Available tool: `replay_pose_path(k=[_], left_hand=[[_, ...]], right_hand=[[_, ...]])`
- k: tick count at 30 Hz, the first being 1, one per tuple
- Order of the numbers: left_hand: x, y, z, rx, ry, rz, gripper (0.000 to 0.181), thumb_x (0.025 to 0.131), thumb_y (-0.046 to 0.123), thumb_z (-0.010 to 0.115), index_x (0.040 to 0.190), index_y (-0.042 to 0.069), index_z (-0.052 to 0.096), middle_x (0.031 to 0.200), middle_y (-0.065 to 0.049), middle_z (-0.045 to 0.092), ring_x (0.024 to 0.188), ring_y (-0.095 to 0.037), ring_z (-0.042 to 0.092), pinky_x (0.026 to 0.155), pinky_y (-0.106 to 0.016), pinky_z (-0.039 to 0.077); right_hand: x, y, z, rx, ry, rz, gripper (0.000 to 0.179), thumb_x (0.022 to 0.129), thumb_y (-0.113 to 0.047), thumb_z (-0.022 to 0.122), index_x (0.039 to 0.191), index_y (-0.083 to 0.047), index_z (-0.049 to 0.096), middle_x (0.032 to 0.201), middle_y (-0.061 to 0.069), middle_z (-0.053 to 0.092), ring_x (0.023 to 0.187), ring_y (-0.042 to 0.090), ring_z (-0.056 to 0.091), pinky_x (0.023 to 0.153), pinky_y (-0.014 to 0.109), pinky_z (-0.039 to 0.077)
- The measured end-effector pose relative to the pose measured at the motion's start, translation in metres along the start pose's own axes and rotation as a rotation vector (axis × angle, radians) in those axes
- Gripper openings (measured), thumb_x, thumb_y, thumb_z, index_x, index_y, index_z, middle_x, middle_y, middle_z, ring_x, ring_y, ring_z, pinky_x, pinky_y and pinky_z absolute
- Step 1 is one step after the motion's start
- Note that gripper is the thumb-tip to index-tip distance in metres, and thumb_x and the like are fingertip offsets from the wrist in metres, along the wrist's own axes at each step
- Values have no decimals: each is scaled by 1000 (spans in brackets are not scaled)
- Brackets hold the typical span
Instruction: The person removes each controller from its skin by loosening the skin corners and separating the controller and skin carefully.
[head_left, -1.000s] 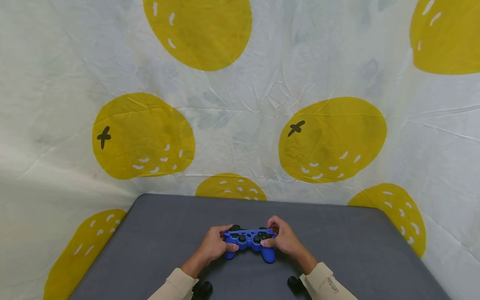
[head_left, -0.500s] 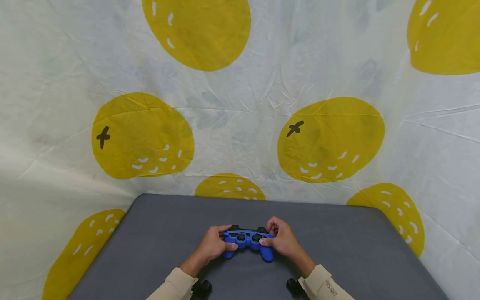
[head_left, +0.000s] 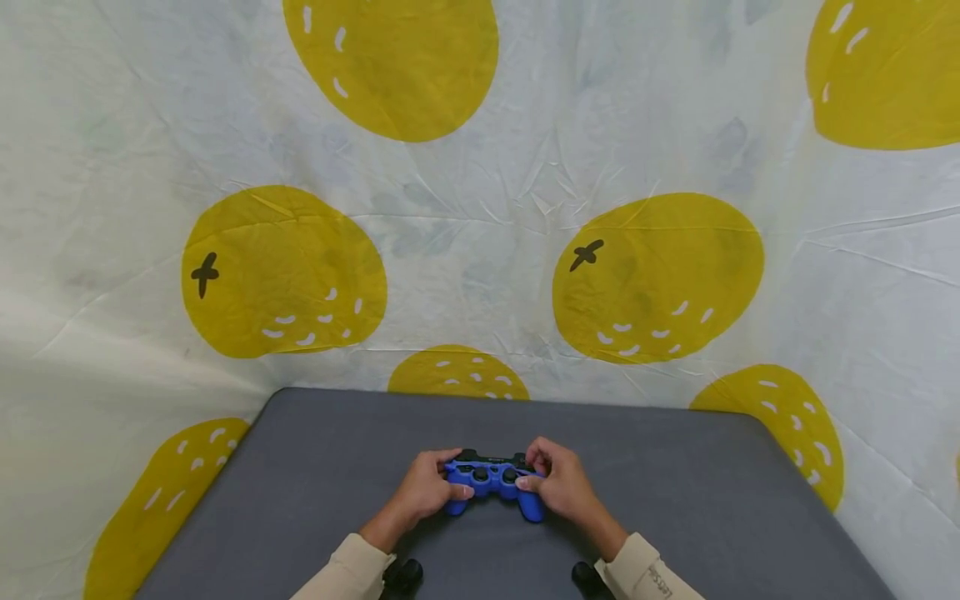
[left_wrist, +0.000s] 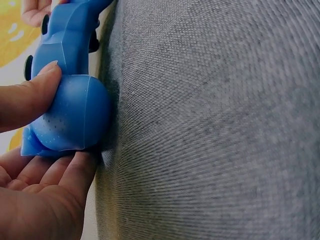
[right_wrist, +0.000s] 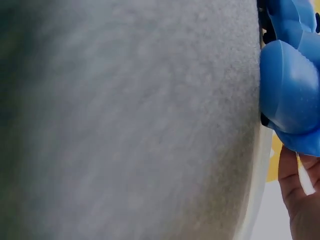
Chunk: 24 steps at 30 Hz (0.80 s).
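A black game controller (head_left: 495, 459) in a blue silicone cover (head_left: 531, 506) is between my two hands, low over the grey surface in the head view. Its black top edge shows above the blue. My left hand (head_left: 427, 487) grips the left end, the thumb pressed on the front of the cover (left_wrist: 75, 110) and the fingers behind it in the left wrist view. My right hand (head_left: 564, 482) holds the right end, thumb on the front and fingers curled at the upper corner. In the right wrist view, that hand (right_wrist: 302, 210) is partly cut off by the frame edge.
The grey cloth-covered table (head_left: 337, 433) lies beneath the hands. Behind it hangs a white curtain (head_left: 465, 275) printed with yellow fruit. Black wrist devices (head_left: 405, 577) sit under the light sleeves (head_left: 352, 571).
The blue cover's upper strip has come down off the controller's top, so more black shows there. My right hand has moved slightly left and down; the left hand stays nearly still.
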<state>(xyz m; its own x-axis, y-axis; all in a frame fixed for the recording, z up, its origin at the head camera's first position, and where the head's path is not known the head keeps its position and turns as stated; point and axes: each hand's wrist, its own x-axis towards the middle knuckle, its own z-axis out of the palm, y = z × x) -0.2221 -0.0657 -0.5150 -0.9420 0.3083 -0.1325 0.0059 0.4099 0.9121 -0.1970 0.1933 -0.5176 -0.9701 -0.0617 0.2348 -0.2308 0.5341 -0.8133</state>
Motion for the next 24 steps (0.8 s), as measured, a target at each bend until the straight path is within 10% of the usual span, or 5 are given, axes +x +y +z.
replay_pose_path(k=[13, 24], left_hand=[[0, 1, 1, 16, 13, -20, 73, 80, 7, 89, 146, 3, 59, 147, -27, 59, 135, -45, 58, 105, -56, 53], [-2, -1, 4, 4, 35, 50, 71, 81, 5, 88, 145, -3, 58, 135, -25, 68, 121, -34, 68, 99, -49, 57]], right_hand=[[0, -18, -8, -81, -40, 20, 36, 80, -12, 90, 110, -8, 72, 110, 5, 70, 99, 28, 66, 83, 37, 55], [7, -40, 8, -184, -70, 28, 13, 91, -6, 77, 90, -19, 78, 89, -5, 72, 94, 16, 59, 90, 46, 47]])
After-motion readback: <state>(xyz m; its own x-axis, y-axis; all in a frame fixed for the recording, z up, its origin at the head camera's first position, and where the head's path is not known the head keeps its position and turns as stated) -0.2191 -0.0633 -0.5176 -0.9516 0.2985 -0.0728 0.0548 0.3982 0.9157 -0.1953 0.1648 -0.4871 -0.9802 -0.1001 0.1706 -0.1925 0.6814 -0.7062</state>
